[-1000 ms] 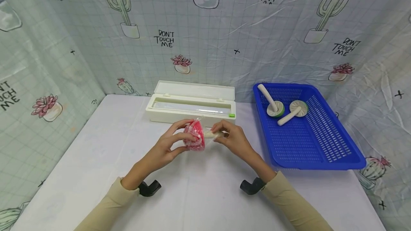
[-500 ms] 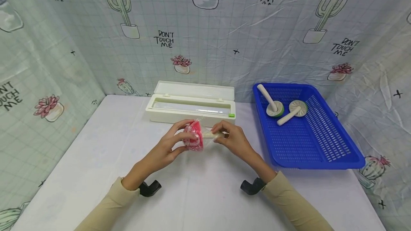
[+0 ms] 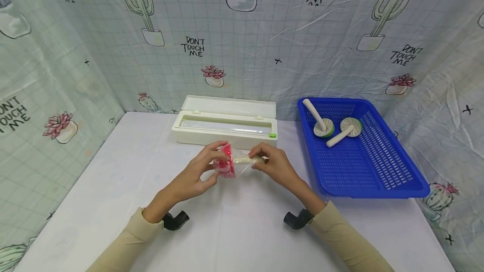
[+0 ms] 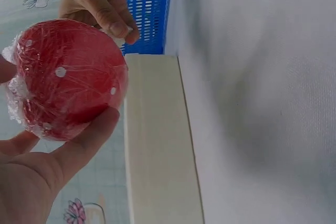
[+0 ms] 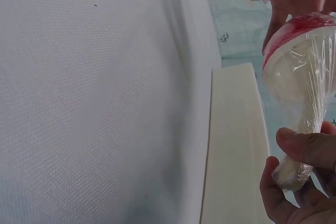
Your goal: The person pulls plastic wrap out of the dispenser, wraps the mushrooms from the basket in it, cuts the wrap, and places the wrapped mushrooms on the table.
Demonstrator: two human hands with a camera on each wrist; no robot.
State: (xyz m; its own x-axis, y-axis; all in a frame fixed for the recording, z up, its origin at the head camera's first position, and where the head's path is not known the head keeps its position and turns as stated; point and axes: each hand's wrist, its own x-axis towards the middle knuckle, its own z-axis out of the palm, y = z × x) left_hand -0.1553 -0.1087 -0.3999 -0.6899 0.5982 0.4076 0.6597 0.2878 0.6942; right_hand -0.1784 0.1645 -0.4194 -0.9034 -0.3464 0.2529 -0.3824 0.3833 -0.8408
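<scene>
- From where I sit, the red mushroom-shaped piece is held up between both hands, wrapped in clear film, and neither set of fingers is free.
- I read the left hand as gripping: its fingers and thumb are curled round the white-dotted cap, with the rounded face toward that palm.
- I read the right hand as pinching: thumb and fingertips close on the tip of the pale stem, where the film is bunched along it.
- The relation I would steer by is the long axis. It runs roughly sideways from the left fingers to the right ones, the cap at the left end and the stem tip at the right.
- Neither hand is nearer overall; the left owns the cap and the right owns the tip. In my judgement, any twist or tuck hinges on keeping those two grips in line.
- Just beyond the fingers, away from the wrists, sits the film box, its lid up.
- Farther off to the right of the right fingers is the blue basket, holding a green-edged piece and a second one.
</scene>
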